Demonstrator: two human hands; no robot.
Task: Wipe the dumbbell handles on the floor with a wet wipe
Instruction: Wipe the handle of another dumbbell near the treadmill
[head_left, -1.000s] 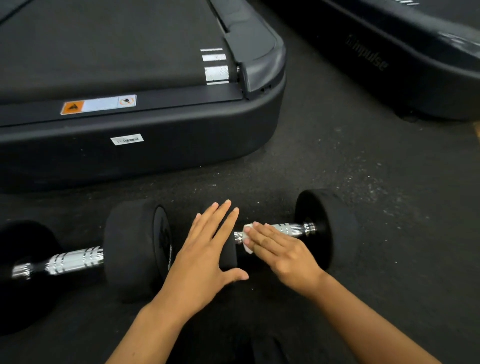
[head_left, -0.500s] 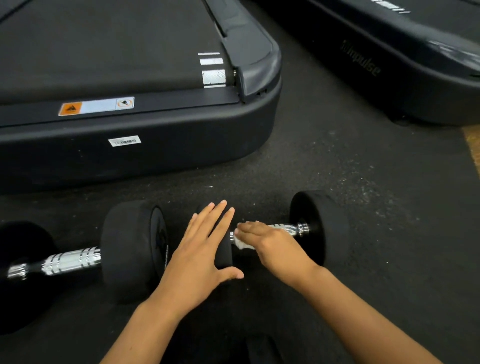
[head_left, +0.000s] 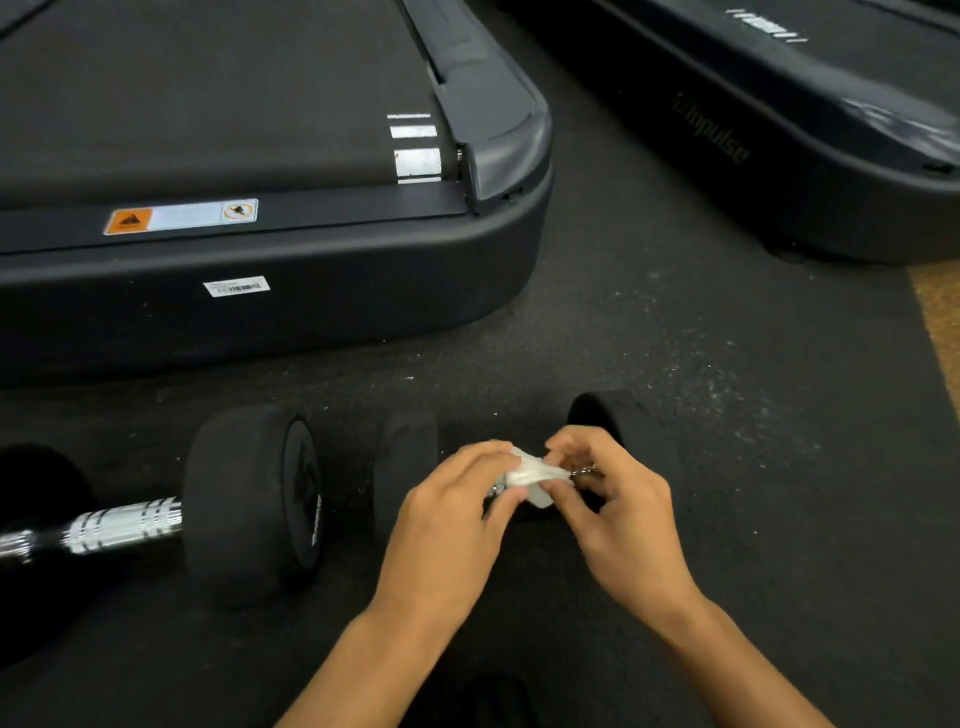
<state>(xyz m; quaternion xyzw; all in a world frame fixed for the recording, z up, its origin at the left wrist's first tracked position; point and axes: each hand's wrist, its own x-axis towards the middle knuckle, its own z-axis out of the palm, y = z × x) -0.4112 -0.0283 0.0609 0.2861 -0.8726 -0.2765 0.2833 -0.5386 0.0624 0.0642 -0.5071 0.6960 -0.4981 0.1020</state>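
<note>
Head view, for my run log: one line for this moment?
left hand: pinches wet wipe | right hand: pinches wet wipe | over right dumbbell handle

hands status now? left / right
Left hand: pinching the wet wipe over the dumbbell handle.
Right hand: also pinching the wet wipe.

Your forearms rose from 6 o'clock and converged. Your left hand (head_left: 457, 525) and right hand (head_left: 618, 512) met at centre, fingers curled, each pinching the wet wipe (head_left: 532, 475) between them.
</note>
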